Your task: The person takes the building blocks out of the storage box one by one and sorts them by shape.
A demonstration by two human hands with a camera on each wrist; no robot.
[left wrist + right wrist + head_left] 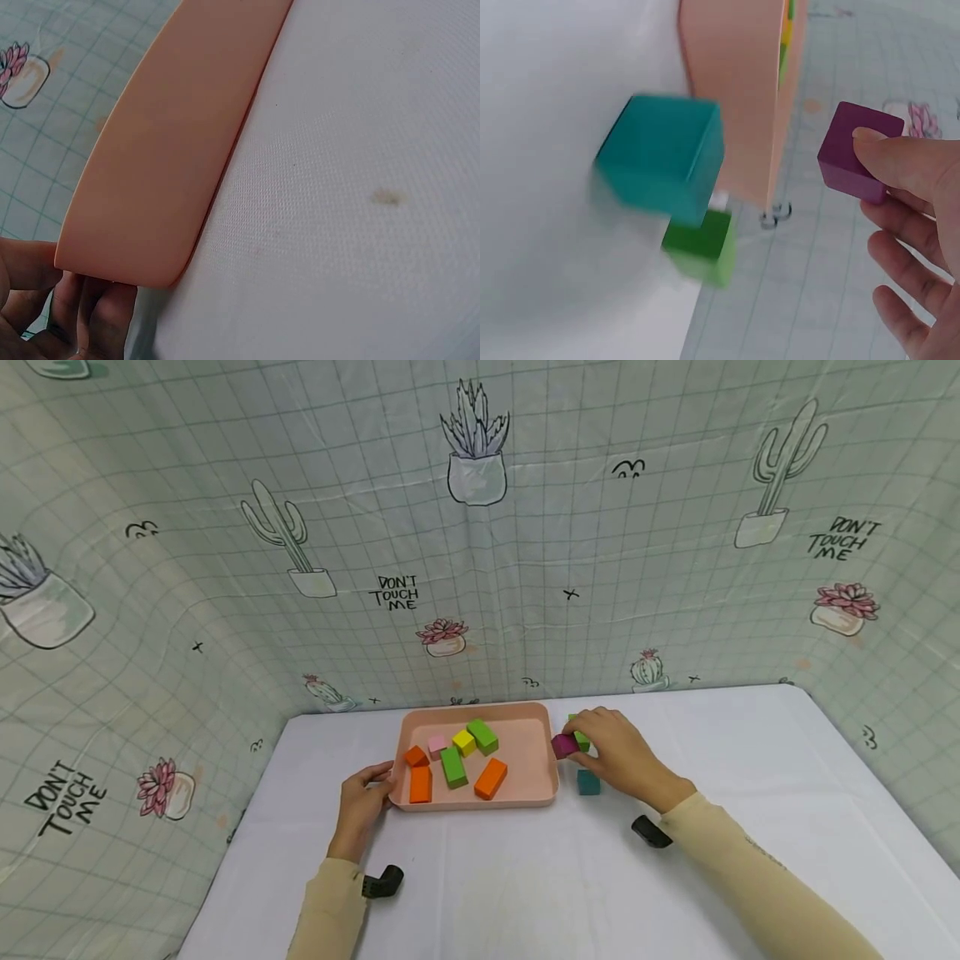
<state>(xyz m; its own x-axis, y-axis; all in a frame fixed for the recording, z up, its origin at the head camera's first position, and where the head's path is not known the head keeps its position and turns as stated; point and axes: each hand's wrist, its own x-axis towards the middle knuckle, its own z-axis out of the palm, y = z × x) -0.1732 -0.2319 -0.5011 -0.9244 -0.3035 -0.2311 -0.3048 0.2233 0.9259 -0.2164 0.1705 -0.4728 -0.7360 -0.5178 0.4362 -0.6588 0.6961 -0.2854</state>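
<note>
A beige sleeve (772,877) runs in from the lower right of the head frame to the right grip (624,756), which pinches a purple block (565,746) right of centre, by the right end of the pink tray (528,760). The block looks light, stiff and smooth, perhaps slightly slippery; opposite flat faces should give the surest hold. The left grip (360,807) grasps the tray's left end. Only the right wrist view shows the thumb (907,161) laid across a purple face; only the head view shows orange blocks (491,779) in the tray.
</note>
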